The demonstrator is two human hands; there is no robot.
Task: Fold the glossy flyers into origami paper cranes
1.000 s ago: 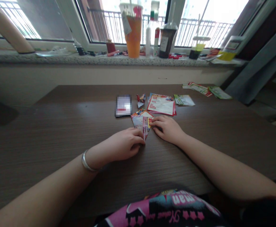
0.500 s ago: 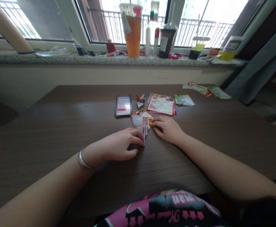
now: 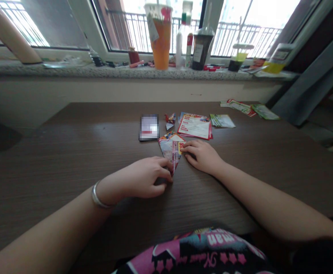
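Left hand (image 3: pixel 148 177), right hand (image 3: pixel 204 156), folded paper (image 3: pixel 169 148) between their fingertips

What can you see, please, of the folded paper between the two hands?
The folded paper looks thin and slightly glossy, printed in pale blue, red and white, with a yellow patch at its right. It lies on the brown table, tapering towards the camera. The left hand appears to touch its near end; the right hand appears to touch its right edge.
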